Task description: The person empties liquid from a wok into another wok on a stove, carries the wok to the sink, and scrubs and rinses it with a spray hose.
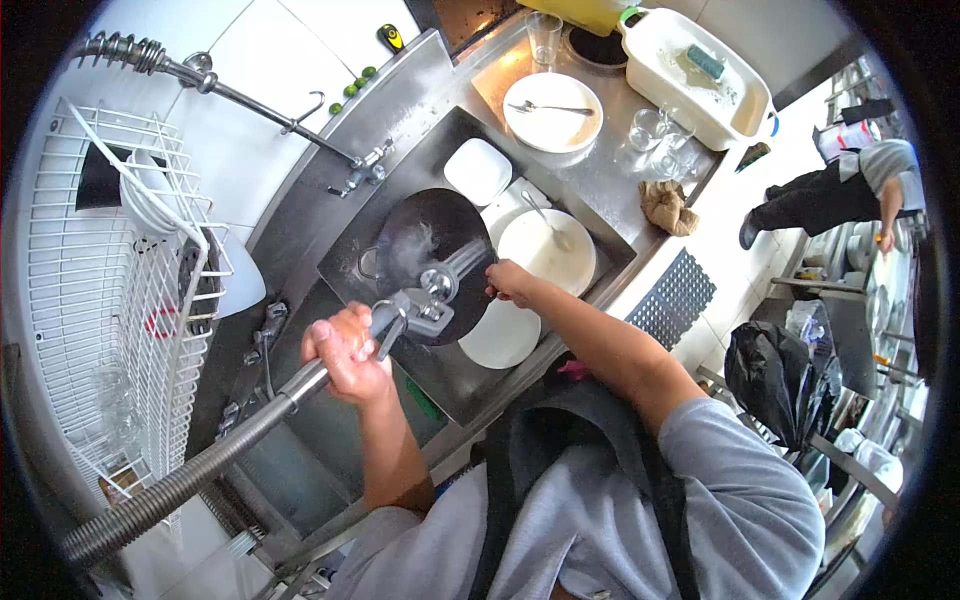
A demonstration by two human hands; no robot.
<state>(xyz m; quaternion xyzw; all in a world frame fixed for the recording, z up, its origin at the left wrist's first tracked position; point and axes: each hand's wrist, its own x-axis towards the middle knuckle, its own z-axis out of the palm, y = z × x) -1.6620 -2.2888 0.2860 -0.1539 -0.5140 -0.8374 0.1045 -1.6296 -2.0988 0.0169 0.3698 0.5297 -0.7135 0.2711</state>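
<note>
My left hand (352,352) is wrapped round the grip of a metal spray faucet (418,312), whose ribbed hose (190,485) runs down to the left. A stream of water comes from its head into a dark wok (425,228). My right hand (512,284) is closed on the wok's near right edge; the exact grip is hidden. A loop handle (368,263) shows on the wok's far left side. Around the wok in the sink lie a white square dish (478,171), a large white bowl (560,232) with a spoon (545,215), and a white plate (505,338).
On the counter are a plate (525,125) with cutlery, glasses (660,130), a crumpled brown cloth (668,207) and a white tub (645,65) with a sponge. A wire rack (110,270) stands left. At right are a black bag (770,380) and another person (840,185).
</note>
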